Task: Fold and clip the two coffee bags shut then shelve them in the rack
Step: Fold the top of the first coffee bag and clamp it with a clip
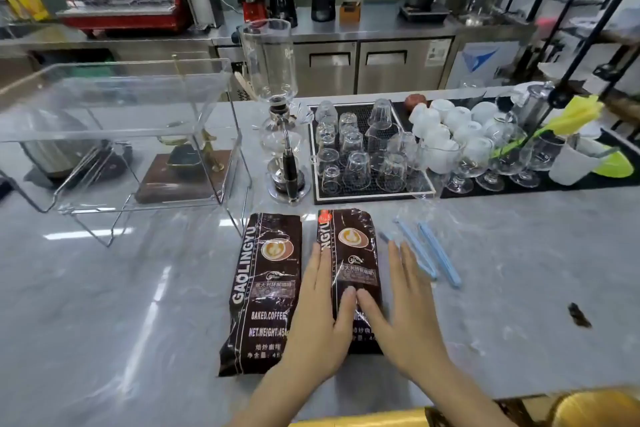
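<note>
Two dark brown coffee bags lie flat side by side on the grey counter. The left coffee bag is untouched. On either side of the right coffee bag rest my left hand and my right hand, fingers spread flat, thumbs meeting on its lower half. Two light blue sealing clips lie on the counter just right of my right hand. The clear acrylic rack with wire legs stands at the left, behind the bags.
A siphon coffee maker stands right behind the bags. Behind it sit a black mat with upturned glasses, white cups and stemmed glasses. A dark scrap lies at the right. A yellow object is at the near edge.
</note>
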